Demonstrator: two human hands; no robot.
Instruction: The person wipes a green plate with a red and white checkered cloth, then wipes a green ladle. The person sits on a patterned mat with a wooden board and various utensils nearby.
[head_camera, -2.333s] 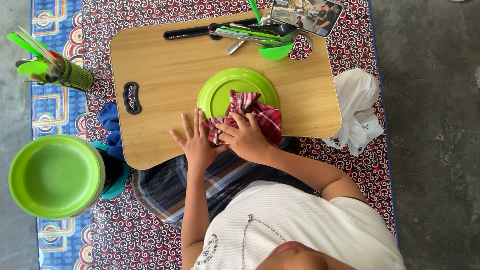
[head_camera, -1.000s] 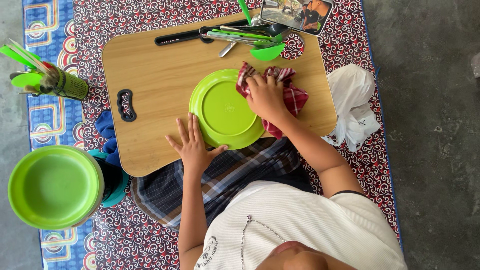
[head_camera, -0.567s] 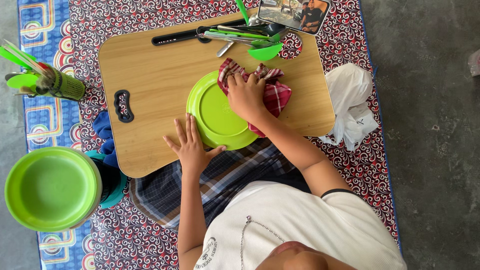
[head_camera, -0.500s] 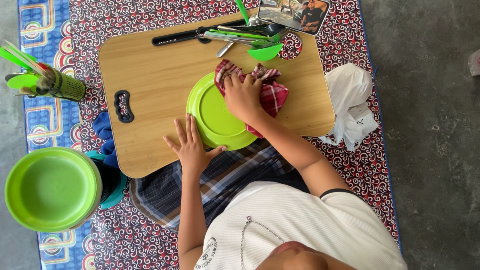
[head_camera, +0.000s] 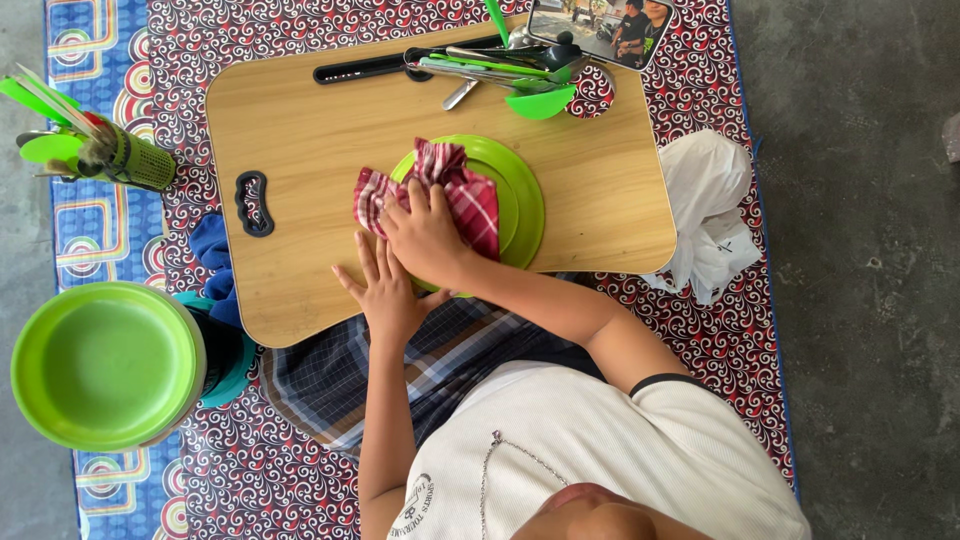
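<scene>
Green plate (head_camera: 520, 200) under checked cloth (head_camera: 455, 190) pressed by right hand (head_camera: 425, 235); left hand (head_camera: 385, 290) flat, holding nothing.

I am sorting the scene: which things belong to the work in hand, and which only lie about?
In use:
right hand
checked cloth
green plate
left hand
wooden board

Lying about:
stack of green plates
utensil holder
white bag
utensils

A: Frame centre? 
B: Right hand (head_camera: 428, 232) presses red checked cloth (head_camera: 440, 190) onto green plate (head_camera: 522, 200); left hand (head_camera: 384, 290) lies flat on wooden board (head_camera: 320, 130).
A: Lower left?
B: Stacked green plates (head_camera: 100, 362).
</scene>
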